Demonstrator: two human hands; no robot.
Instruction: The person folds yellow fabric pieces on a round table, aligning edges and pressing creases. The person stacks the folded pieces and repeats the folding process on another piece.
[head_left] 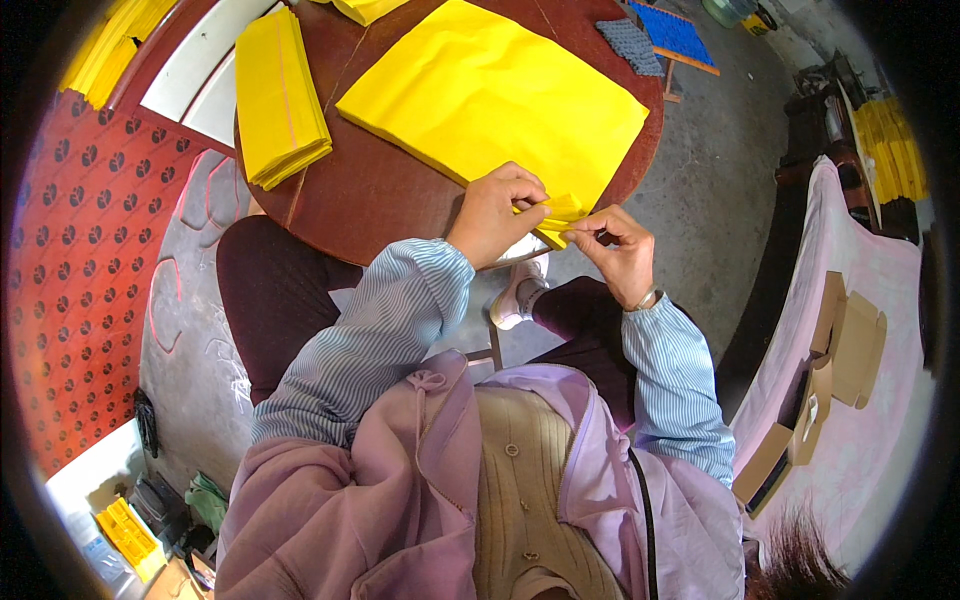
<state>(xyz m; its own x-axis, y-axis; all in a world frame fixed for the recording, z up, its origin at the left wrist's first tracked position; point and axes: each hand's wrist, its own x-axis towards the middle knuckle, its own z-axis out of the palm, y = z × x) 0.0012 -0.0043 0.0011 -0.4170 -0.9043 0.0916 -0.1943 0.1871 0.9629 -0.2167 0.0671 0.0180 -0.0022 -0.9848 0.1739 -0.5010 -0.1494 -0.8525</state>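
Near the middle of the frame, the left hand and the right hand both pinched a small folded yellow paper at the near edge of the round brown table, just below a large yellow sheet stack.

Thin matt yellow paper, a folded piece, creases softly between the left hand and the right hand. The big yellow paper stack looks smooth and flat, with no shine. The round desk shows dark reddish wood with a dull polish. Striped woven cloth on the sleeves, soft lilac fabric over the jacket. The floor is rough grey concrete.
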